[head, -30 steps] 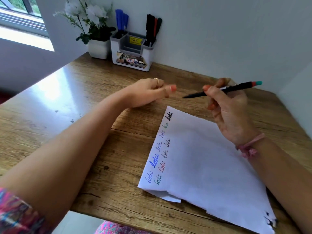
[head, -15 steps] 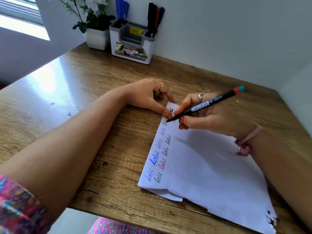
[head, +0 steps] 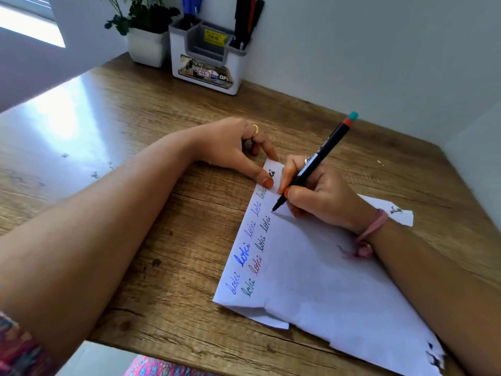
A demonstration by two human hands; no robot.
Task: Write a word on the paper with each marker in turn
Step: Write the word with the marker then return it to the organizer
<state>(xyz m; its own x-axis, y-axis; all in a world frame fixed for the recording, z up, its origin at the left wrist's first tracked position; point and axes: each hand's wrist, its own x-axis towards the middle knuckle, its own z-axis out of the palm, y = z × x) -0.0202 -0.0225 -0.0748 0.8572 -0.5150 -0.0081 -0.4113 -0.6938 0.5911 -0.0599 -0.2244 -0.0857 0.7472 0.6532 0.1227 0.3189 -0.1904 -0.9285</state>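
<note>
Paper (head: 325, 280) lies on the desk (head: 162, 218), angled, with its near edge creased and torn. Two rows of the word "loki" run along its left edge: the outer row in blue, bold blue, then paler inks up to a bold black one at the far corner; the inner row in green, red and two dark words. Judged from this, most markers have had their turn. Right hand (head: 320, 196) holds a marker (head: 311, 166), black barrel with red and teal end, fingers curled round it in a writing grip, tip touching the paper just past the last word of the inner row; no new stroke visible there, so this word looks about to start. Left hand (head: 230, 147) has thumb and a fingertip pressing the paper's far corner flat, other fingers loosely bent, holding nothing. Holder (head: 206, 74) at the back wall keeps blue, black and red markers; cannot tell which are used, so the number left is unclear.
</note>
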